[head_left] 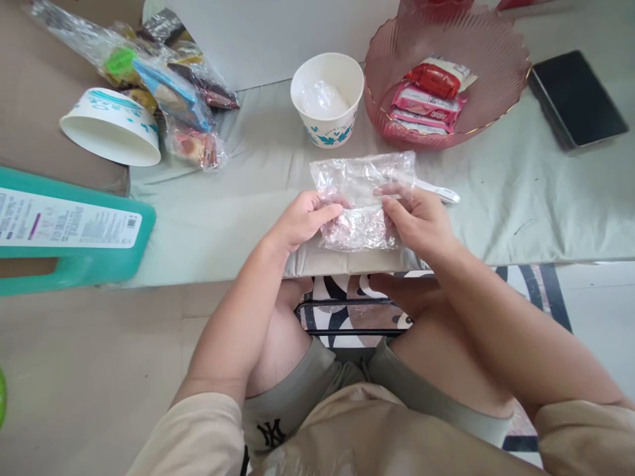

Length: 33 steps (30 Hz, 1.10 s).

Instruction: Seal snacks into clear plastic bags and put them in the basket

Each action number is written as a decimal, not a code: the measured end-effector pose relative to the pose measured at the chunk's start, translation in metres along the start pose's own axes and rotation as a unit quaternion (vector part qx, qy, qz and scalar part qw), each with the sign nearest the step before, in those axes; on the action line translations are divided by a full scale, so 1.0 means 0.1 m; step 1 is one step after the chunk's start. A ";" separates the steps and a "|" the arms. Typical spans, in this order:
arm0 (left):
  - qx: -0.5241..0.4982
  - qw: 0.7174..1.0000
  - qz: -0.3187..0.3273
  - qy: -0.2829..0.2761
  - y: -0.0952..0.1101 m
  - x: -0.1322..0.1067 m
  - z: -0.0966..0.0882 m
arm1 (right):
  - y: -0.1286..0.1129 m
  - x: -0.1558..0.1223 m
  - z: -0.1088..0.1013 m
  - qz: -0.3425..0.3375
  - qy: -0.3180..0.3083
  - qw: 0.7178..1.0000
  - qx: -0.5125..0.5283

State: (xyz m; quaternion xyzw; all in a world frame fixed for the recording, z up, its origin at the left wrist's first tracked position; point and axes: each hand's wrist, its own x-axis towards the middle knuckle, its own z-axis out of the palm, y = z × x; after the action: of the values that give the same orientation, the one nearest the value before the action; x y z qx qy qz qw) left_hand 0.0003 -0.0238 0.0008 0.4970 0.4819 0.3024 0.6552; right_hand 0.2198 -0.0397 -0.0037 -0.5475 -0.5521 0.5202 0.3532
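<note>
The clear plastic bag (358,225) spans the gap between left hand (311,213) and right hand (421,218), near the table's (248,218) front edge; its far edge runs left to right; both hands' fingers pinch its opposite sides, thumbs uppermost, neither hand clearly nearer.

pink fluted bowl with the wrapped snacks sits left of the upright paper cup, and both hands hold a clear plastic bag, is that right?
Not quite: the head view shows the pink fluted bowl with the wrapped snacks right of the upright paper cup. The left hand and right hand do hold a clear plastic bag.
</note>
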 end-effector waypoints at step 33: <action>-0.086 0.992 0.049 -0.079 0.01 -0.04 -0.03 | 0.04 -0.05 0.03 -0.051 -0.172 0.984 -0.004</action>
State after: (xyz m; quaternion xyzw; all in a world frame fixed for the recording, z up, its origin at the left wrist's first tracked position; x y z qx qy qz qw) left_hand -0.0037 -0.0256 0.0025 0.4838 0.3761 0.3342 0.7161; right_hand 0.2183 -0.0463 -0.0078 -0.4224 -0.6341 0.5855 0.2769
